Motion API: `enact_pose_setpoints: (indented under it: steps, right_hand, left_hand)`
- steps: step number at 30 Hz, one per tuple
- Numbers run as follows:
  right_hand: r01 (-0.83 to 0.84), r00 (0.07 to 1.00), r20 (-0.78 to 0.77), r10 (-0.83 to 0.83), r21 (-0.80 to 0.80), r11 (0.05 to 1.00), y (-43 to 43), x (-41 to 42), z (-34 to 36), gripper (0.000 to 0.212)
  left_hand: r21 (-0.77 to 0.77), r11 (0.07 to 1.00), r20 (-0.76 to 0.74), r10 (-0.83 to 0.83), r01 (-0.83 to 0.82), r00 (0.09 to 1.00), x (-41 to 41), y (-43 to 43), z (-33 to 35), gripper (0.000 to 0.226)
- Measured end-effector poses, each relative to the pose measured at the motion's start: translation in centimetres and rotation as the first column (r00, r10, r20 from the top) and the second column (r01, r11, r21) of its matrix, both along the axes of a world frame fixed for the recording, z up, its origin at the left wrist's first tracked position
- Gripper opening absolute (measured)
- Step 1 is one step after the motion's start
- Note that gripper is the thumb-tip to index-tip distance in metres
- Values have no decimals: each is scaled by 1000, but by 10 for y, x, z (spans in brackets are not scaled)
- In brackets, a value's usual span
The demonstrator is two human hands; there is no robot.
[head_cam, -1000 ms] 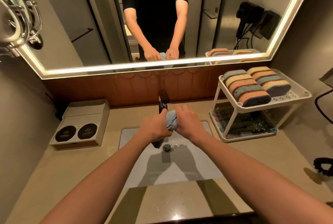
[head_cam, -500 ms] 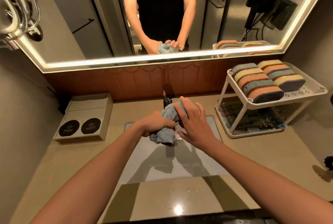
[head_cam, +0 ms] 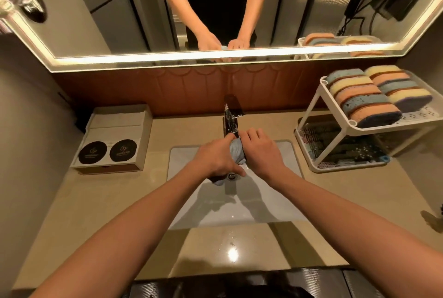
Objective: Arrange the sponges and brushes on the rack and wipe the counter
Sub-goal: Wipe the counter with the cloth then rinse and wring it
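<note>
Water drops (head_cam: 231, 240) are seen on the near surface (head_cam: 321, 238); over the sink (head_cam: 275, 204), a blue cloth (head_cam: 237, 152) is gripped between the left hand (head_cam: 215, 161) and right hand (head_cam: 260, 151), both curled round it; farther right, sponges (head_cam: 369, 96) are lined in two rows atop the white rack (head_cam: 393, 129).
</note>
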State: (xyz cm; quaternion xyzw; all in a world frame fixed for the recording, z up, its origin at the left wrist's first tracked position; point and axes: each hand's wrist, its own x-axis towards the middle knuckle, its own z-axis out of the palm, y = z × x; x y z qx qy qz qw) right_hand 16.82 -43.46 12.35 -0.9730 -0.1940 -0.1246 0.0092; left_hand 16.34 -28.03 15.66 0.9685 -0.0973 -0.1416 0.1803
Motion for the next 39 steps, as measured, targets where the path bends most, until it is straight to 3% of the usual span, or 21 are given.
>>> enact_pose_setpoints:
  steps: [5,11,14,16,18,20,22,25,27,29,32,35,37,39]
  right_hand:
    - [130,955,-261,-143,-68,989,26,-5,6,42]
    - [134,899,-400,-179,-140,981,36,-7,5,46]
    - [149,892,-424,-157,-53,987,34,-9,-1,60]
    - [152,928,-359,-104,108,983,29,-16,-4,59]
    - [89,981,-186,-46,226,970,14,-26,-5,62]
    - [3,1000,-4,-1,242,970,-7,-32,-3,78]
    - [-111,990,112,89,208,972,-25,-32,-4,87]
    - [-223,974,76,214,155,962,-32,-29,-14,93]
    - [-189,982,33,186,204,961,-30,-25,-21,98]
    - [-154,988,46,147,287,945,-27,-17,-21,86]
    - [-197,980,23,198,270,943,-26,-1,-14,53]
    - [-195,968,-108,228,253,948,-26,8,-6,50]
    - [-187,968,-119,222,251,950,-26,12,-2,45]
    - [-201,966,-111,232,238,950,-26,15,1,38]
  left_hand:
    - [296,950,241,-177,101,954,-4,8,-13,55]
    - [326,938,269,-207,114,941,-17,14,-33,72]
    - [337,939,268,-161,64,950,-22,8,-37,64]
    - [297,955,203,-79,16,976,-18,7,-31,48]
    - [132,988,37,71,-75,997,-10,9,-20,37]
    - [-104,985,-184,115,-136,976,-1,11,-12,28]
    - [-256,955,-333,61,-152,941,4,10,-5,22]
    - [-293,946,-402,10,-139,916,7,3,7,16]
    - [-313,940,-444,-18,-136,896,8,-4,11,14]
    - [-355,922,-499,-51,-151,865,6,-10,9,12]
    - [-337,934,-481,-67,-115,874,6,-15,-1,18]
    - [-244,967,-375,-25,-72,927,9,-18,-5,33]
    - [-302,952,-302,-45,-50,952,9,-20,-1,41]
    - [-250,966,-190,-107,57,976,7,-22,1,41]
